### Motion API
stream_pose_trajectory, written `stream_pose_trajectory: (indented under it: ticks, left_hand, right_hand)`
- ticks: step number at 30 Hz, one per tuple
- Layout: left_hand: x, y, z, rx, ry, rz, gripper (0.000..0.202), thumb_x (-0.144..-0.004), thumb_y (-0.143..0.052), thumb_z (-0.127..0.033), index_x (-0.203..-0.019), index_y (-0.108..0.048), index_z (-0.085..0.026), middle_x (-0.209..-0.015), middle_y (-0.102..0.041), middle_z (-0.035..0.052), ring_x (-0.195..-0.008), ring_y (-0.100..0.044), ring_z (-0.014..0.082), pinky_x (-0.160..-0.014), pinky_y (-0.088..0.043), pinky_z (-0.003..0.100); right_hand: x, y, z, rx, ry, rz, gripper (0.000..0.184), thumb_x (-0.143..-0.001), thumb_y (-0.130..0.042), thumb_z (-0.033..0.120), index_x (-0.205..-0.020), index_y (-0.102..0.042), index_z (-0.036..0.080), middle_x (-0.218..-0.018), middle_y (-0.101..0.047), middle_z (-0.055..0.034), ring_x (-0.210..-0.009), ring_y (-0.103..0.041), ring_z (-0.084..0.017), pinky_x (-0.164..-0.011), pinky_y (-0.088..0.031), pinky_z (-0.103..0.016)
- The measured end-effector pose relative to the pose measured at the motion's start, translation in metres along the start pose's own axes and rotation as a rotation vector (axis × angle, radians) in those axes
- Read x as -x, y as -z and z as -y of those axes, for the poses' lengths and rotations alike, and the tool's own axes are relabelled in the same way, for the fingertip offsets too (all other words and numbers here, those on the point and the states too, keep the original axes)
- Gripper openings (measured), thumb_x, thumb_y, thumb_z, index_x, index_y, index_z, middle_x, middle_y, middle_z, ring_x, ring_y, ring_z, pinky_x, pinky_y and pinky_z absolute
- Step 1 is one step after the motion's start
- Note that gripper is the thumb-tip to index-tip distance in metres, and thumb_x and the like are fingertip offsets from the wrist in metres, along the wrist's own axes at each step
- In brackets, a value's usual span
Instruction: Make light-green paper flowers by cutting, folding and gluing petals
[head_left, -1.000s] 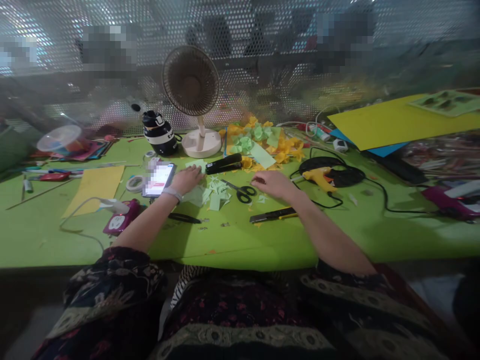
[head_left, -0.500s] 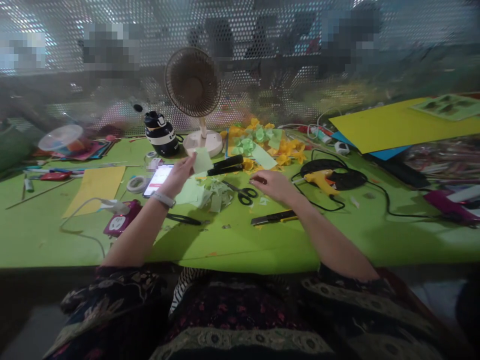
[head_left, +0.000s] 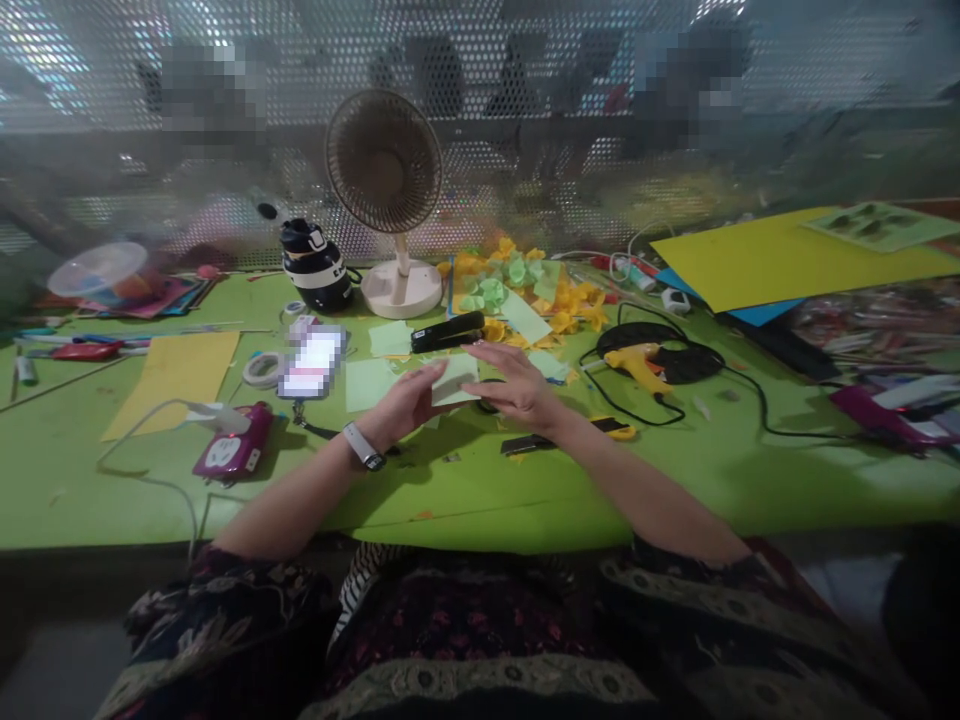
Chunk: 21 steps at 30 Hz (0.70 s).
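My left hand (head_left: pixel 405 405) and my right hand (head_left: pixel 514 385) meet above the green table (head_left: pixel 465 490), both holding a small pale green paper square (head_left: pixel 455 380) between their fingers. My left wrist wears a watch. The scissors lie mostly hidden under my right hand. More pale green paper pieces (head_left: pixel 371 382) lie just left of my hands, beside a phone (head_left: pixel 311 360). A black stapler (head_left: pixel 448 332) rests just beyond the paper. A yellow and black utility knife (head_left: pixel 570 436) lies under my right wrist.
A small fan (head_left: pixel 386 190) and a black bottle (head_left: pixel 315 265) stand at the back. Yellow and green paper flowers (head_left: pixel 525 285) are piled behind the stapler. A yellow glue gun (head_left: pixel 637 362) with cable lies at right, a pink charger (head_left: pixel 225 452) and yellow paper (head_left: pixel 172 375) at left.
My left hand picked a pale green paper piece off the table, lifted it, then brought it to the centre. My right hand rose from beside the scissors to take hold of it too.
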<state>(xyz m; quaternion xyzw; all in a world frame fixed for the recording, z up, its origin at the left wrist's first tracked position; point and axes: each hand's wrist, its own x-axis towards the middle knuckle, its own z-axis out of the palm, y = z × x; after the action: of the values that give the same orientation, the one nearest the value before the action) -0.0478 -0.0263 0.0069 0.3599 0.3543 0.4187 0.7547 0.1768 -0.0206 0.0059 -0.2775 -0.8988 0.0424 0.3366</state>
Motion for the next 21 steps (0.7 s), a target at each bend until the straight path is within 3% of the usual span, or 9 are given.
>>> stream_pose_trajectory:
  ticks: [2, 5, 8, 11, 14, 17, 21]
  left_hand:
    - [0.0, 0.001, 0.004, 0.002, -0.045, -0.035, 0.022, -0.076, -0.081, -0.035, -0.087, -0.072, -0.019, -0.093, -0.075, 0.0037, -0.092, -0.071, 0.0197, -0.096, -0.058, 0.044]
    - [0.0, -0.001, 0.01, 0.014, -0.086, 0.002, 0.016, -0.078, -0.08, -0.029, -0.087, -0.073, -0.017, -0.095, -0.076, 0.0038, -0.094, -0.071, 0.0189, -0.102, -0.055, 0.045]
    - [0.002, -0.005, 0.015, 0.063, -0.091, 0.054, 0.022, -0.078, -0.079, -0.034, -0.093, -0.074, -0.018, -0.103, -0.077, 0.007, -0.103, -0.071, 0.0243, -0.104, -0.052, 0.048]
    - [0.005, -0.009, 0.018, 0.113, -0.1, 0.062, 0.035, -0.079, -0.076, -0.048, -0.097, -0.074, -0.018, -0.109, -0.076, 0.009, -0.109, -0.07, 0.0287, -0.102, -0.053, 0.05]
    - [0.007, -0.011, 0.02, 0.047, -0.148, 0.093, 0.037, -0.073, -0.083, -0.045, -0.097, -0.075, -0.018, -0.108, -0.077, 0.0079, -0.107, -0.071, 0.0272, -0.102, -0.054, 0.047]
    - [0.01, -0.014, 0.023, -0.03, -0.192, 0.102, 0.033, -0.068, -0.088, -0.035, -0.094, -0.077, -0.018, -0.105, -0.077, 0.0054, -0.102, -0.072, 0.0227, -0.103, -0.053, 0.042]
    - [0.01, -0.016, 0.026, -0.028, -0.21, 0.084, 0.03, -0.07, -0.087, -0.036, -0.093, -0.077, -0.02, -0.103, -0.078, 0.0044, -0.102, -0.072, 0.022, -0.103, -0.053, 0.042]
  right_hand:
    - [0.0, -0.002, 0.005, -0.049, -0.027, -0.041, 0.025, -0.094, -0.059, 0.02, -0.107, -0.077, 0.032, -0.147, -0.055, -0.0038, -0.139, -0.044, -0.024, -0.113, -0.039, -0.051]
    - [-0.002, -0.006, 0.016, -0.147, -0.206, -0.152, 0.016, -0.095, -0.061, 0.03, -0.097, -0.076, 0.026, -0.138, -0.061, -0.008, -0.133, -0.051, -0.026, -0.111, -0.041, -0.051]
    - [-0.005, -0.01, 0.025, -0.268, -0.419, -0.238, 0.029, -0.094, -0.06, 0.047, -0.084, -0.07, 0.022, -0.127, -0.066, -0.0101, -0.121, -0.06, -0.025, -0.104, -0.048, -0.046]
    - [-0.006, -0.012, 0.029, -0.388, -0.55, -0.236, 0.043, -0.091, -0.056, 0.062, -0.078, -0.063, 0.021, -0.111, -0.069, -0.0098, -0.096, -0.066, -0.021, -0.086, -0.056, -0.037]
    - [-0.006, -0.012, 0.03, -0.436, -0.594, -0.209, 0.045, -0.088, -0.056, 0.066, -0.081, -0.061, 0.021, -0.1, -0.069, -0.0075, -0.083, -0.065, -0.018, -0.077, -0.056, -0.033]
    - [-0.005, -0.012, 0.029, -0.44, -0.571, -0.208, 0.04, -0.089, -0.057, 0.059, -0.081, -0.06, 0.021, -0.098, -0.069, -0.007, -0.083, -0.064, -0.018, -0.076, -0.055, -0.032]
    - [-0.003, -0.013, 0.027, -0.415, -0.547, -0.207, 0.032, -0.091, -0.057, 0.051, -0.079, -0.059, 0.021, -0.097, -0.069, -0.0069, -0.086, -0.064, -0.019, -0.08, -0.054, -0.033]
